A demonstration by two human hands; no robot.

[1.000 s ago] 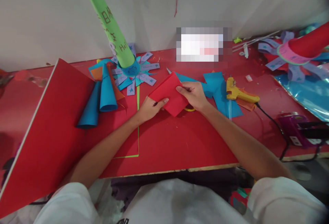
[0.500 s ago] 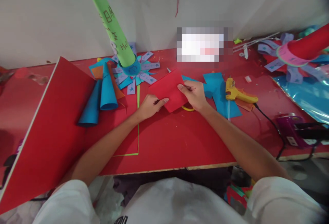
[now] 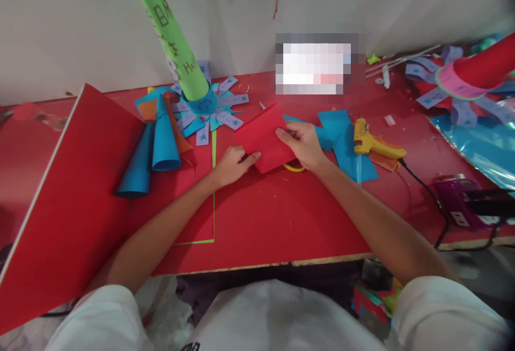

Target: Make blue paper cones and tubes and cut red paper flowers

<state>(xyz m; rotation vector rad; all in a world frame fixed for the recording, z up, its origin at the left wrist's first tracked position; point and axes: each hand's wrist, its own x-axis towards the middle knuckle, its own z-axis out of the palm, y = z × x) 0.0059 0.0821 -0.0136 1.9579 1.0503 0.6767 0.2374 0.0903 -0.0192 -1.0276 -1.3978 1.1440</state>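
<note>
A folded sheet of red paper point(image 3: 265, 139) is held between both hands above the red table. My left hand point(image 3: 233, 167) grips its lower left edge, thumb on top. At its right side my right hand point(image 3: 301, 144) pinches the edge with thumb and fingers. Under the right part of the paper shows a bit of a yellow ring-shaped handle point(image 3: 294, 167); the rest of that object is hidden. Blue cut paper point(image 3: 341, 141) lies just right of my right hand.
A yellow glue gun point(image 3: 376, 144) with a black cord lies right, near a purple power strip point(image 3: 462, 198). Left are blue paper cones point(image 3: 166, 150) and a big red board point(image 3: 80, 195). A green paper tube point(image 3: 177, 45) stands behind; a blurred bright patch is at the back.
The view has shifted slightly. Both hands keep their hold on the red paper, which looks almost the same in position and tilt.
</note>
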